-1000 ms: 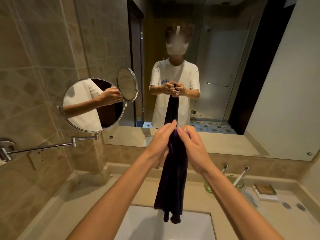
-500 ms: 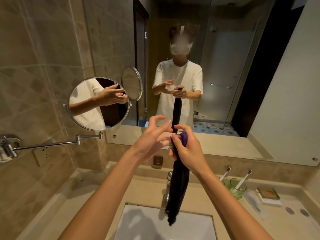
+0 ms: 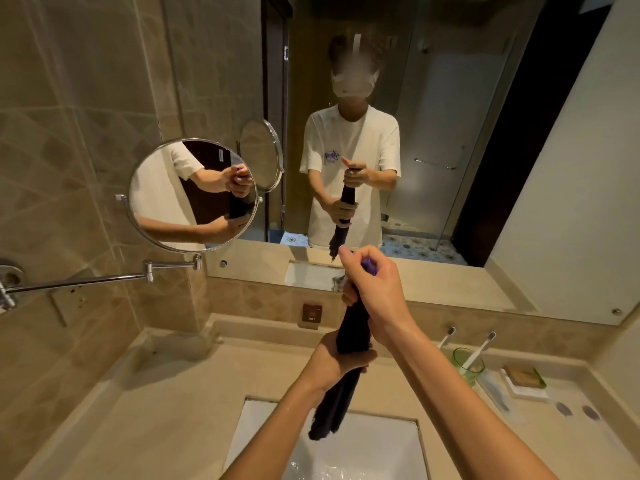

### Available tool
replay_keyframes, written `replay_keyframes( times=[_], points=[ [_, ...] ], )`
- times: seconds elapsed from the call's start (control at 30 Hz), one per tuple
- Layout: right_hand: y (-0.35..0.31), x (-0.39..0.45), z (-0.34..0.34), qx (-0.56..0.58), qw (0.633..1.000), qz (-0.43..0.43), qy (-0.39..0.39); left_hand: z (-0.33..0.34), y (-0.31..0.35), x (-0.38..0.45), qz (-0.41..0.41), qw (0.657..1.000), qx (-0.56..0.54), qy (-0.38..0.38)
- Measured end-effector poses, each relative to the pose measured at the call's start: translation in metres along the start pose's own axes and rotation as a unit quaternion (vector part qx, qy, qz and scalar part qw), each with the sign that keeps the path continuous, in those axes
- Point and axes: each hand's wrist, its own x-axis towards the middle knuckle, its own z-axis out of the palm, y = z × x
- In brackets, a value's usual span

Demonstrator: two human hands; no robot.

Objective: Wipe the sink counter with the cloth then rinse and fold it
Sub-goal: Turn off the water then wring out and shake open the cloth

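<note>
Compared with half a second before, the left hand (image 3: 337, 363) had dropped from beside the top of the cloth (image 3: 351, 332) to a position partway down it, and it was now closed around the cloth's middle. The right hand (image 3: 375, 291) had stayed at the top, fist closed on the upper end, where a purple tip of fabric showed above the knuckles.

The cloth was dark, bunched into a narrow rope-like column, and held near vertical between the two fists. Its loose lower end hung below the left hand, over the white sink basin (image 3: 374, 445). Whether the cloth's end touched the basin could not be determined. A wet patch was visible at the basin's near edge.

The beige counter (image 3: 166, 410) surrounded the basin on both sides. On its right portion stood a green cup (image 3: 468, 367) holding two toothbrushes, with a soap dish (image 3: 524, 381) just beside it. A round swing-arm mirror (image 3: 194, 195) was mounted on the tiled wall to the left, and the wall mirror (image 3: 450, 150) behind the counter reflected the person gripping the cloth with both hands, one above the other. The faucet was mostly hidden behind the cloth and hands.
</note>
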Motion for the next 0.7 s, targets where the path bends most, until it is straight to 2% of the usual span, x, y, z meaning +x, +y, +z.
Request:
replay_keyframes(
  times=[0.2, 0.4, 0.7],
  points=[
    [0.0, 0.006, 0.002, 0.011, 0.998, 0.033, 0.049, -0.003, -0.037, 0.005, -0.066, 0.995, 0.068, 0.017],
    [-0.025, 0.019, -0.003, 0.022, 0.998, 0.015, 0.064, -0.013, -0.094, 0.005, -0.145, 0.986, 0.079, 0.034],
    [-0.042, 0.033, -0.032, 0.006, 0.996, -0.003, 0.094, -0.019, -0.117, 0.001, -0.115, 0.986, 0.11, 0.04]
  ],
)
